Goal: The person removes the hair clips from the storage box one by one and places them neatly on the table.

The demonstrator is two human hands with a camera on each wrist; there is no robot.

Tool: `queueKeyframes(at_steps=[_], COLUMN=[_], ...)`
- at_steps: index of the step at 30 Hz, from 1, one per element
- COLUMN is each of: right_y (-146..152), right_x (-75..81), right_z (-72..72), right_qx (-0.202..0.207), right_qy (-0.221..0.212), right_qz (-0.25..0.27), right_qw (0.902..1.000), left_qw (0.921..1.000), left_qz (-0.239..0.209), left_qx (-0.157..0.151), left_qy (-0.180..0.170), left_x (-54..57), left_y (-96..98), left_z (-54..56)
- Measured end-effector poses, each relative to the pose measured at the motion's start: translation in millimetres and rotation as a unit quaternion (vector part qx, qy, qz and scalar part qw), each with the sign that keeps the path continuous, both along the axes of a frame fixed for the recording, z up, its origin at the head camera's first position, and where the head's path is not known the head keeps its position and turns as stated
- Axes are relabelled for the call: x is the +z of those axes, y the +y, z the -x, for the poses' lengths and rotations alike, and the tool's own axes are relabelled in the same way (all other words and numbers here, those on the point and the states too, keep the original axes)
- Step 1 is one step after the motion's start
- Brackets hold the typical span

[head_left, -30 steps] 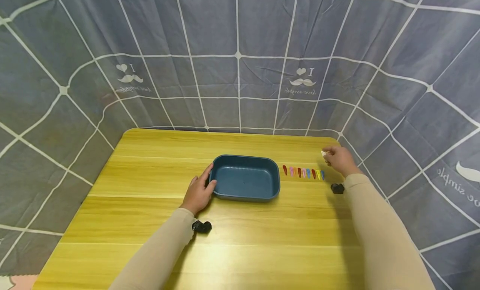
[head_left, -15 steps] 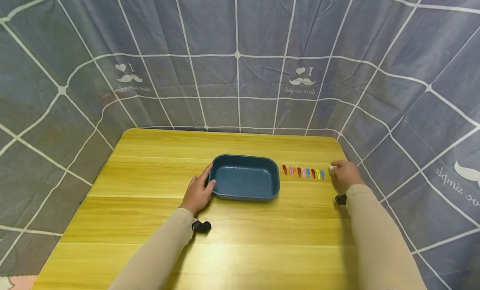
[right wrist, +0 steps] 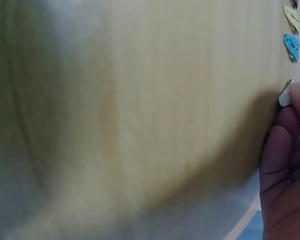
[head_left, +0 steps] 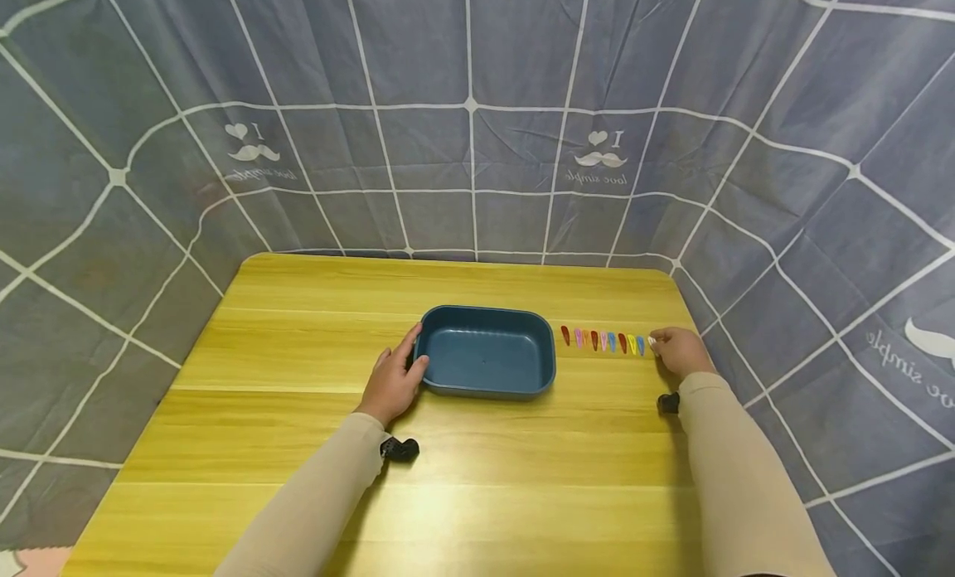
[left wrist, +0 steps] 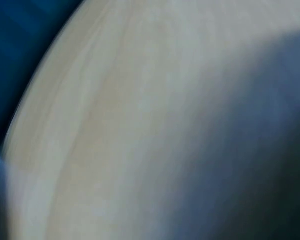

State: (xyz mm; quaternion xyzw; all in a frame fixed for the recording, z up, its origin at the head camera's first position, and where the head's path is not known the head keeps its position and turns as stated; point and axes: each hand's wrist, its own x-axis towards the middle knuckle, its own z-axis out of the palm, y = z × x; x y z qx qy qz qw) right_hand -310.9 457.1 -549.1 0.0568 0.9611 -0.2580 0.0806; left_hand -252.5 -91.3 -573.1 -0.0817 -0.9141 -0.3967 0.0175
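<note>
Snap hair clips in several colours lie side by side in a row, the blue hair clip (head_left: 641, 346) at its right end. Just right of that one, my right hand (head_left: 682, 351) pinches a white hair clip (right wrist: 286, 95) between thumb and fingertips, low at the tabletop. My left hand (head_left: 391, 382) rests against the left end of a dark blue plastic bin (head_left: 488, 392), fingers fairly straight along its side and thumb at the rim. In the left wrist view only a blurred corner of the bin shows, and the left fingers are out of sight.
The wood-grain table (head_left: 477, 486) carries the bin near its middle, left of the clip row. A grey curtain (head_left: 418, 146) with white grid lines hangs behind the table and along both sides.
My right hand has come toward me and then slightly left, bringing the white hair clip down beside the blue one. The left hand and bin stay put.
</note>
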Motion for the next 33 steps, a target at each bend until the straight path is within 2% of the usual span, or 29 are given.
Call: queueKeyframes(at_steps=[8, 14, 26, 33], right_y=[0.8, 0.8, -1.9, 0.4], right_x=[-6.8, -6.1, -9.8, -10.6], right_z=[2.4, 1.4, 0.2, -1.8], right_qx=[-0.015, -0.023, -0.028, -0.039], right_qy=[-0.01, -0.02, -0.009, -0.011], right_qz=[0.014, 0.03, 0.033, 0.045], right_qw=[0.9997, 0.9991, 0.999, 0.9982], left_qw=[1.0, 1.0, 0.9999, 1.0], left_qz=[0.001, 0.0, 0.003, -0.002], left_qx=[0.0, -0.001, -0.002, -0.004], left_qy=[-0.002, 0.002, 0.012, 0.007], left_x=[0.3, 0.3, -3.5, -2.3], left_y=[-0.5, -0.8, -1.9, -1.9], left_z=[0.7, 1.2, 1.8, 0.8])
